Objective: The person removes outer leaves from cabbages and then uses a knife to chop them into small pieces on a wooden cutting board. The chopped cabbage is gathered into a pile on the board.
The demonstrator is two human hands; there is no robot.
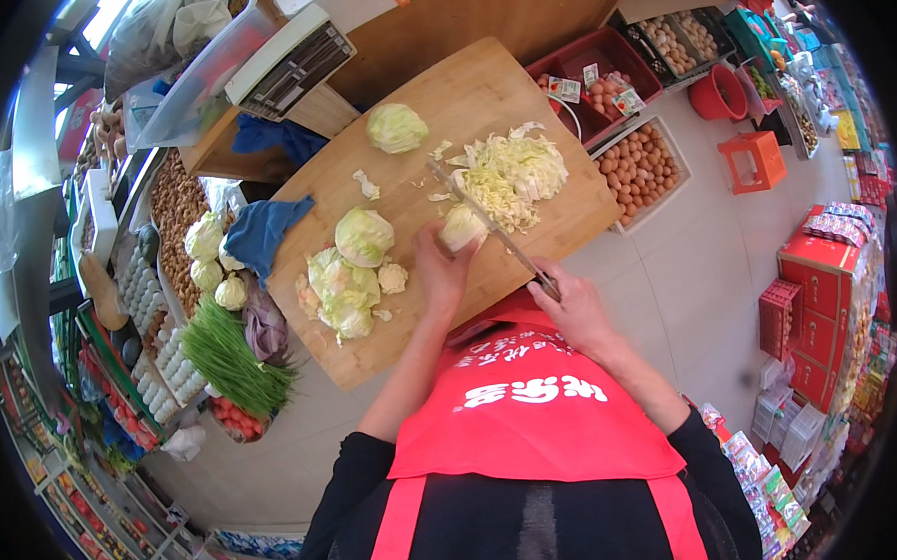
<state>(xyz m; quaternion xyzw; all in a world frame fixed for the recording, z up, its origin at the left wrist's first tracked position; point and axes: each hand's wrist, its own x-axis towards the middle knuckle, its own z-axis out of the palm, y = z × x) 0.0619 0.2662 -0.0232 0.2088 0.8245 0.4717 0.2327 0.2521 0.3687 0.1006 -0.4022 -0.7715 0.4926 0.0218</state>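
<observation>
My left hand (443, 264) grips a piece of cabbage (461, 228) against the wooden board (442, 141), near its front edge. In my right hand (569, 301) is the handle of a long kitchen knife (491, 229). Its blade lies along the right side of the cabbage piece, pointing away from me to the upper left. Shredded cabbage (519, 168) is heaped just beyond the blade. One cabbage head (397, 128) rests at the back of the board, and another (364, 236) sits to the left of my left hand. Loose outer leaves (344, 292) lie beside that one.
A blue cloth (266, 232) hangs over the board's left edge. Beyond it are whole cabbages (205, 236), green chives or similar stalks (234, 353) and egg trays (171, 363). Right of the board stand a crate of brown eggs (639, 170) and an orange stool (753, 161).
</observation>
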